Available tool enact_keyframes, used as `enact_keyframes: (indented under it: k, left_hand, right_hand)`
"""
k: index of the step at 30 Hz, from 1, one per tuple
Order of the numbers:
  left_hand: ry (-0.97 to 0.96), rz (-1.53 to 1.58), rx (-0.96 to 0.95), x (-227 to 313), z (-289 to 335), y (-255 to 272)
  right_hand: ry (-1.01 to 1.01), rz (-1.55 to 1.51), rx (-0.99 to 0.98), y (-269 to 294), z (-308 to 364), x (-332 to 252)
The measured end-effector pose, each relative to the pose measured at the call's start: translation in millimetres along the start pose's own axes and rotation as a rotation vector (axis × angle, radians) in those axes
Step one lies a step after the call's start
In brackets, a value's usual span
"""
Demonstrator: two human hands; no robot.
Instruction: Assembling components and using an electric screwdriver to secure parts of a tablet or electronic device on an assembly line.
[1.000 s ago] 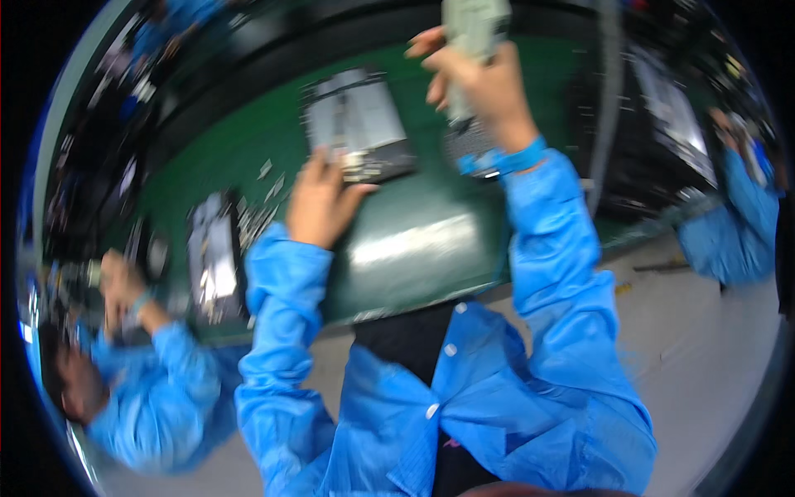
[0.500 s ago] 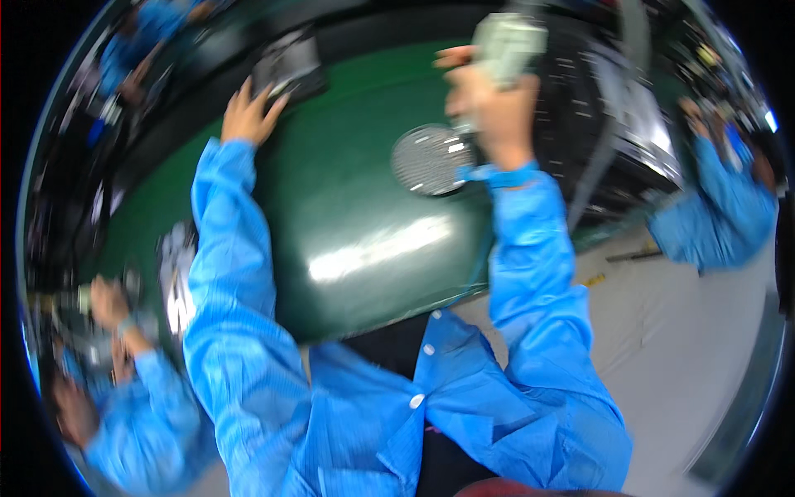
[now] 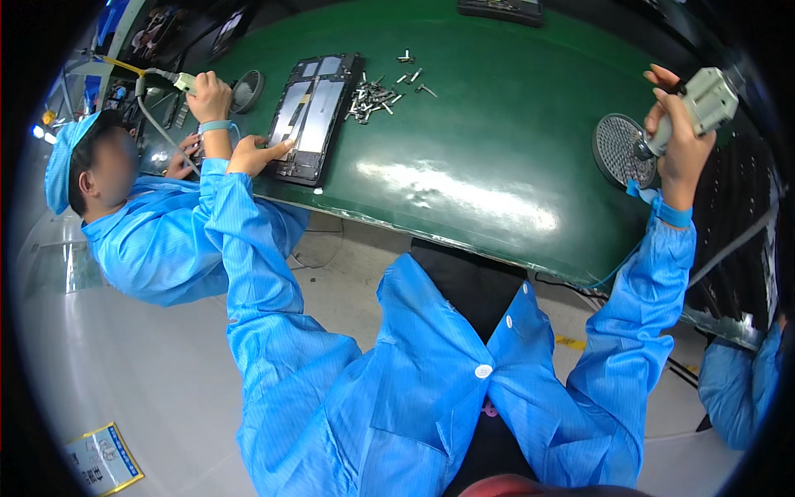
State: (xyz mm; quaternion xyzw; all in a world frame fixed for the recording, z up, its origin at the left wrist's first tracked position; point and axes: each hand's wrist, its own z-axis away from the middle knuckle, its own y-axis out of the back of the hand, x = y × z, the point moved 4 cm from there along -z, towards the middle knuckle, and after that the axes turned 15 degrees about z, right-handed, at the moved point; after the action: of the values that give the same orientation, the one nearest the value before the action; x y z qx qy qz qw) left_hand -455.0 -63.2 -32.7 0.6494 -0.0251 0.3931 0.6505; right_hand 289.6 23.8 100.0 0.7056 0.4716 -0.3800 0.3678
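Observation:
My left hand (image 3: 255,156) grips the near left edge of a black opened tablet-like device (image 3: 319,108), thumb over its top side and the other fingers partly hidden. Silver panels and dark strips show inside the device, which lies on the green bench. At the right, my right hand (image 3: 683,157) is wrapped round a pale grey-green electric screwdriver (image 3: 710,101). Its narrow front end points left, over the rim of a round dish (image 3: 613,137) with a grid of small studs or screws. A blue band circles my right wrist.
Small metal pieces (image 3: 373,99) lie piled beside the device. A co-worker in blue (image 3: 157,240) sits close on the left, hand (image 3: 211,99) raised with a pale corded tool (image 3: 184,81). Another dark device (image 3: 501,8) is at the far edge. Dark ribbed trays (image 3: 733,207) stand right.
The view has swung left, bringing the co-worker and metal pieces nearer. My left hand, spread on the bench before, now holds the device's edge. My right hand still holds the screwdriver.

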Motion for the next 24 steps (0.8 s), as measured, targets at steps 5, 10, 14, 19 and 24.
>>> enact_keyframes:
  k: [5,10,14,19,24]
  left_hand:
    - [0.231,0.137,-0.328,63.5,26.8,-10.0]
    - [0.232,0.546,-0.373,63.0,48.5,-15.6]
    - [0.179,0.567,-0.274,59.2,47.4,-20.5]
    - [0.347,0.302,-0.122,91.4,58.7,-23.2]
    - [0.184,0.284,-0.246,122.1,60.7,-43.9]
  right_hand:
    - [0.016,-0.026,0.035,-11.3,6.9,6.9]
    - [0.006,0.046,0.059,-8.5,4.6,-0.6]
    - [0.033,0.028,0.052,-0.7,2.2,5.6]
    - [0.014,0.048,0.045,-6.8,7.6,4.7]
    - [0.007,-0.001,0.029,-1.8,9.7,9.4]
